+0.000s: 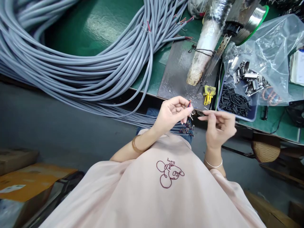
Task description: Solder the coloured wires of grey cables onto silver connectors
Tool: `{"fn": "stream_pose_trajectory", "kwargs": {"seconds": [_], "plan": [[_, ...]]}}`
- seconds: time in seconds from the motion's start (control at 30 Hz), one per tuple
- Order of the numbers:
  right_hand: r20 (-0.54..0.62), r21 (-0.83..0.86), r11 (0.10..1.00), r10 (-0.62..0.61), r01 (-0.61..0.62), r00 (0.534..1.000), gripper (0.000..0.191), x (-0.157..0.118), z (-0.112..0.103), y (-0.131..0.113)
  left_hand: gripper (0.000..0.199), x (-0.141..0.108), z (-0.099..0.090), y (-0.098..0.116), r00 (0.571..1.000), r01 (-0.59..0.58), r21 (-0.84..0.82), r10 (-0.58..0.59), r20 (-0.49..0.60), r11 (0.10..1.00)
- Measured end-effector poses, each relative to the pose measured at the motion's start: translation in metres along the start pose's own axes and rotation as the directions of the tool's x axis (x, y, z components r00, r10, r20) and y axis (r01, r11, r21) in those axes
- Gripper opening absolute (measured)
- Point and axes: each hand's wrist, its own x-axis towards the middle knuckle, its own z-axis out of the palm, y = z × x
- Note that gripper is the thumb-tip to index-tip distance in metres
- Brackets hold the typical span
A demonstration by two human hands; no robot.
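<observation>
At the front edge of the bench, my left hand (173,111) pinches several thin wires (189,104), with red, blue and white insulation showing at the fingertips. Just to the right, my right hand (220,126) is closed, its fingertips at a small, thin dark piece (200,113) too small to name. The two hands are a short gap apart. Below the wires, cable ends with small metal connectors (187,128) lie over my lap. Beyond my hands, a yellow clip-like piece (208,95) lies on a dark metal plate (174,69).
Grey cables (99,71) in a large bundle cover the bench's left side. A spool of solder wire (253,27) and a white wrapped post (201,50) stand over the plate. At right, a blue bin (253,115) holds black sleeves (234,101), beside a plastic bag (273,47) with metal connectors (251,77).
</observation>
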Motion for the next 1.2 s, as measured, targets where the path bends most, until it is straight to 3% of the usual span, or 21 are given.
{"fn": "stream_pose_trajectory", "kwargs": {"seconds": [0.13, 0.2, 0.3, 0.43, 0.73, 1.2], "plan": [[0.164, 0.056, 0.994, 0.083, -0.094, 0.983, 0.008, -0.004, 0.009, 0.003, 0.018, -0.003, 0.001, -0.002, 1.000, -0.008, -0.036, 0.009, 0.029, 0.999], [0.139, 0.057, 0.996, 0.061, -0.069, 0.988, 0.008, -0.003, 0.013, 0.004, 0.018, -0.003, 0.001, -0.004, 1.000, -0.002, -0.022, 0.002, 0.026, 1.000], [0.048, -0.022, 0.997, -0.070, 0.072, 0.996, 0.008, 0.000, 0.017, 0.008, 0.020, -0.001, 0.002, -0.009, 1.000, 0.012, 0.038, -0.012, -0.017, 0.999], [0.053, -0.136, 0.967, -0.211, 0.217, 0.976, 0.012, 0.001, 0.019, 0.014, 0.022, 0.004, 0.004, -0.015, 0.996, -0.005, 0.093, 0.013, -0.089, 0.996], [0.087, -0.163, 0.957, -0.227, 0.239, 0.970, 0.010, 0.009, 0.022, 0.021, 0.016, 0.021, 0.010, -0.020, 0.958, -0.178, 0.236, 0.223, -0.181, 0.955], [0.097, -0.152, 0.926, -0.333, 0.344, 0.938, 0.015, 0.028, 0.027, 0.020, 0.017, 0.029, 0.010, -0.017, 0.940, -0.228, 0.295, 0.289, -0.182, 0.928]]}}
